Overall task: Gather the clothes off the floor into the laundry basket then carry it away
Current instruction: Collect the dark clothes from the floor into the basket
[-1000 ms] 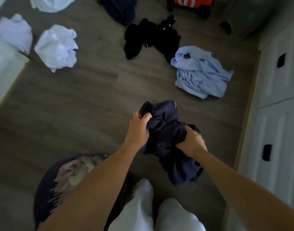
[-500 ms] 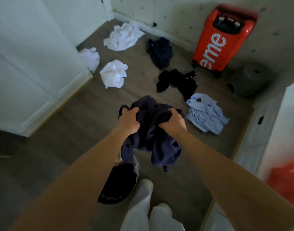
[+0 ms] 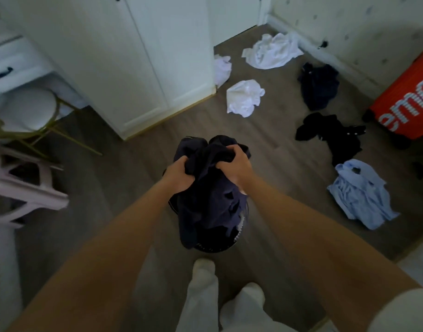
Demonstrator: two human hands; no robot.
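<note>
My left hand (image 3: 179, 174) and my right hand (image 3: 234, 164) both grip a bunched navy garment (image 3: 208, 200). It hangs directly over the dark laundry basket (image 3: 220, 246), whose rim shows below the cloth. On the floor lie a light blue shirt (image 3: 360, 195), a black garment (image 3: 335, 136), a dark navy garment (image 3: 319, 86), and three white pieces: one crumpled (image 3: 244, 98), one by the cabinet corner (image 3: 221, 69), one spread near the far wall (image 3: 272, 51).
A white cabinet (image 3: 143, 68) stands at the left and back. A round white stool with gold legs (image 3: 30, 111) and a white stand (image 3: 16, 188) are on the left. A red suitcase (image 3: 407, 104) stands at the right. My legs in white trousers (image 3: 220, 298) are below.
I have swung left with the navy garment, so the basket now sits straight under it. The view has turned toward the cabinet and stool.
</note>
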